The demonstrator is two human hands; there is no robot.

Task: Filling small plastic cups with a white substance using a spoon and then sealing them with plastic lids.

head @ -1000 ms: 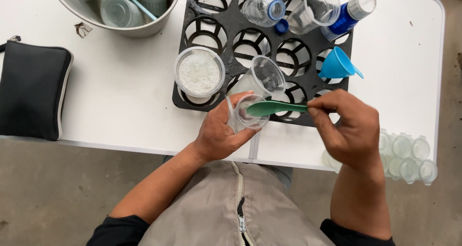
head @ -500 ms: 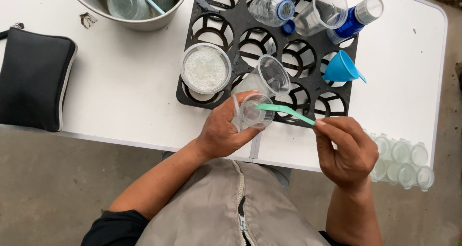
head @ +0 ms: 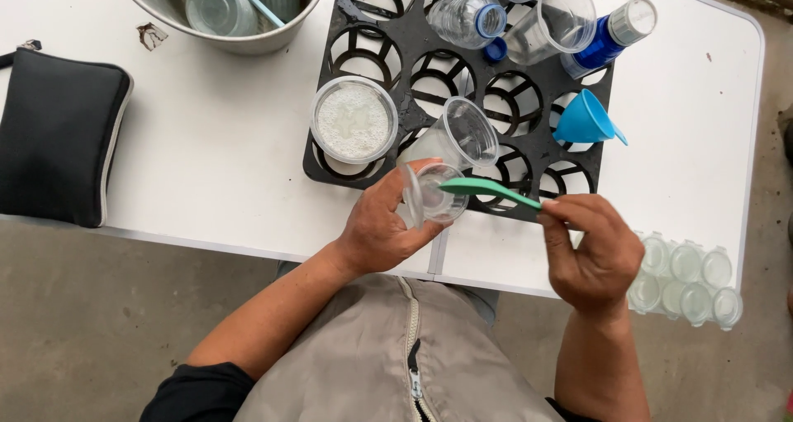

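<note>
The left hand (head: 382,228) is gripping a small clear cup (head: 431,194) tilted over the table edge, while the right hand (head: 593,253) is pinching a green spoon (head: 489,192) — its bowl is sitting at the cup's mouth. Tilting further is risking a spill — grains could be dropping onto the black tray (head: 388,1).

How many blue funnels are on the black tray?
1. The single blue funnel lies tipped on its side at the right edge of the black tray, beyond the green spoon in the right hand. None seems hidden.
</note>
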